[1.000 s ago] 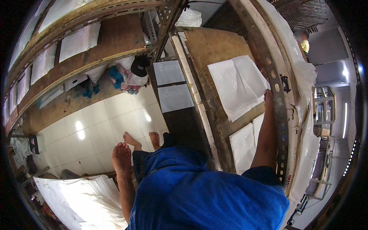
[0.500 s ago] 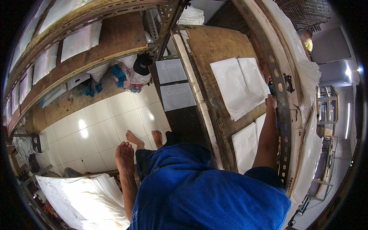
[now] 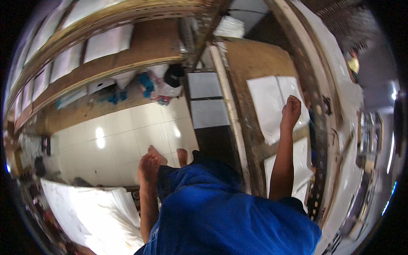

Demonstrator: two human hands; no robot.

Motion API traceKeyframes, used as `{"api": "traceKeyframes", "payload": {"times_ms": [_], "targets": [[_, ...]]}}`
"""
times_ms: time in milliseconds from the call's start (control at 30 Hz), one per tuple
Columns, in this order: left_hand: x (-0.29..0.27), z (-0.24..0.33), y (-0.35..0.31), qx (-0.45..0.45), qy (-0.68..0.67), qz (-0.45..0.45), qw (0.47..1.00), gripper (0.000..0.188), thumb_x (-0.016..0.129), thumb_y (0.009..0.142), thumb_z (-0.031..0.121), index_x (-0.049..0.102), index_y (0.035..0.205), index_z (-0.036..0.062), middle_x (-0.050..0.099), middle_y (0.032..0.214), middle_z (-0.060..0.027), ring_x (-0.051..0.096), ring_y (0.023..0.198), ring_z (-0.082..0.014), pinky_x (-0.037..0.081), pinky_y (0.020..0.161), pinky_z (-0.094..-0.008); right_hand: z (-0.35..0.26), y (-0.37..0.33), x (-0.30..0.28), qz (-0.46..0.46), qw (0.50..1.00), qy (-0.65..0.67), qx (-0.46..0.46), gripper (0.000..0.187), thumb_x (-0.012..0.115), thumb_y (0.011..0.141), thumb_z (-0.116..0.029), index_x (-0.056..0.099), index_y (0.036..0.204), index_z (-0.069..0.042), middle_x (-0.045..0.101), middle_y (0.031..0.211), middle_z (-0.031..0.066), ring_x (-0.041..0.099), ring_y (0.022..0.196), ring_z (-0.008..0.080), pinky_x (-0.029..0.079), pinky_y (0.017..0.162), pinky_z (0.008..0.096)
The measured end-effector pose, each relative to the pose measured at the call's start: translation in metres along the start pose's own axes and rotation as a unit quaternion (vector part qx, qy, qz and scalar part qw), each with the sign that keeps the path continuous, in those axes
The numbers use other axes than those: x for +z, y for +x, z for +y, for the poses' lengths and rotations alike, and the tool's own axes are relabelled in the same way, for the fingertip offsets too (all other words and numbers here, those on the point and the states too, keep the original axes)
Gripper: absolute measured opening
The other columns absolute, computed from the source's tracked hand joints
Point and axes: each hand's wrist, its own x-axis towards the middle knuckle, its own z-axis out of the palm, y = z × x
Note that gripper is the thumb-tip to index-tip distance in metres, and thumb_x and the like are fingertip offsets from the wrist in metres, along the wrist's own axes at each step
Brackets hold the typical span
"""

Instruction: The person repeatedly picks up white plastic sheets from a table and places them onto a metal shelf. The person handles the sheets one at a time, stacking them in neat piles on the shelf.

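My right hand (image 3: 292, 111) is over a wooden board with its fingers curled together, and I see nothing in them. Below and around it lies a stack of white plastic sheets (image 3: 264, 100), split by a lengthwise seam or fold. Another white stack (image 3: 276, 168) lies nearer, beside my right forearm. My left hand (image 3: 148, 171) hangs low over the tiled floor near my feet. Motion smears its fingers, and no held thing shows there.
A pale post (image 3: 227, 100) stands between the board and two grey printed panels (image 3: 207, 114). At left are a wooden shelf (image 3: 151, 40) with white sheets and a white cloth-like pile (image 3: 91, 212). A perforated metal upright (image 3: 315, 95) borders the right. A person (image 3: 353, 63) stands far right.
My right hand has drawn back from the right edge of the sheets and moved left over them. My left hand has shifted slightly right. The whole view has turned and blurred.
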Motion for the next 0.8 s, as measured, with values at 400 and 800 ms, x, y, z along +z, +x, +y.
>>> {"api": "traceKeyframes", "payload": {"times_ms": [400, 800], "targets": [[0.057, 0.062, -0.077, 0.156, 0.139, -0.007, 0.978, 0.028, 0.044, 0.1, 0.02, 0.055, 0.115, 0.0003, 0.061, 0.109, -0.0101, 0.06, 0.1, -0.0182, 0.048, 0.089, -0.031, -0.081, -0.211, 0.262, -0.601, 0.789, 0.128, -0.011, 0.012, 0.052, 0.096, -0.013, 0.058, 0.097, -0.003, 0.052, 0.082, -0.004, 0.045, 0.074, 0.0037, 0.038, 0.066, 0.0197], [0.033, 0.142, -0.166, 0.401, 0.345, 0.242, 0.813, 0.029, 0.052, 0.097, 0.021, 0.059, 0.114, -0.0012, 0.064, 0.104, -0.0117, 0.06, 0.099, -0.0195, 0.046, 0.087, -0.0313, 0.121, -0.298, 0.338, -0.817, 0.442, -0.304, -0.211, 0.037, 0.06, 0.085, -0.03, 0.066, 0.102, 0.002, 0.067, 0.099, 0.0223, 0.064, 0.094, 0.0336, 0.049, 0.082, 0.0401]]}}
